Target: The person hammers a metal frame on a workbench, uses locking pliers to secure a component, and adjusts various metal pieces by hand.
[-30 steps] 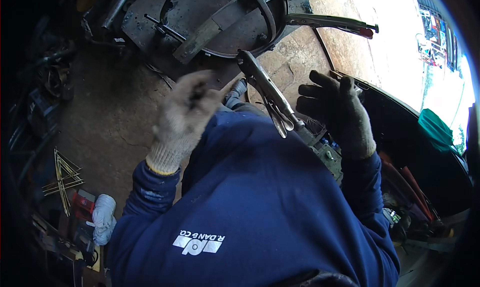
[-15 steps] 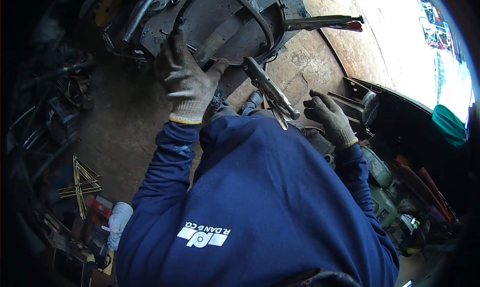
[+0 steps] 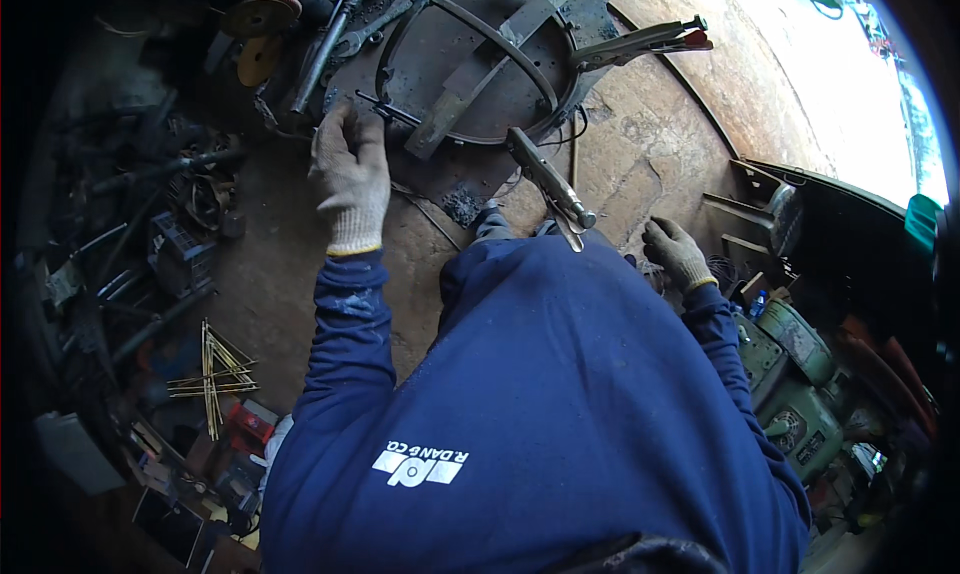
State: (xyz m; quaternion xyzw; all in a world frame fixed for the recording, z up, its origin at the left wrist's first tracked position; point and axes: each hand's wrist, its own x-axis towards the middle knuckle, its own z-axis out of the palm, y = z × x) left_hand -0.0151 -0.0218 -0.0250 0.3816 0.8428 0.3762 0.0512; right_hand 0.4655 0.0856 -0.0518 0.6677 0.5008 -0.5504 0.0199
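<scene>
A round metal hoop [image 3: 388, 49] with a curved inner strip [image 3: 490, 36] lies on a dark steel plate [image 3: 350, 82] in front of me. A flat metal bar [image 3: 468, 92] crosses the plate inside the hoop. Locking pliers [image 3: 640, 46] grip the hoop's right side, and a second pair of locking pliers [image 3: 548, 182] grips its near edge. My left hand [image 3: 352, 179], in a grey knit glove, is open beside a thin dark rod [image 3: 388, 108] at the plate's left edge, fingers bent. My right hand [image 3: 680, 254], gloved too, hangs open and empty at my right, its fingers loosely curled.
A wrench [image 3: 375, 32] and a long-handled socket tool [image 3: 325, 59] lie left of the hoop, near grinding discs [image 3: 260, 59]. Metal scraps and thin yellowish rods [image 3: 212, 379] lie left. A green machine [image 3: 800, 414] stands right, beside a dark metal frame [image 3: 750, 209].
My left hand has come back off the hoop's near left edge, toward the plate's edge. My right hand has lowered slightly, away from the near pliers. The view has shifted.
</scene>
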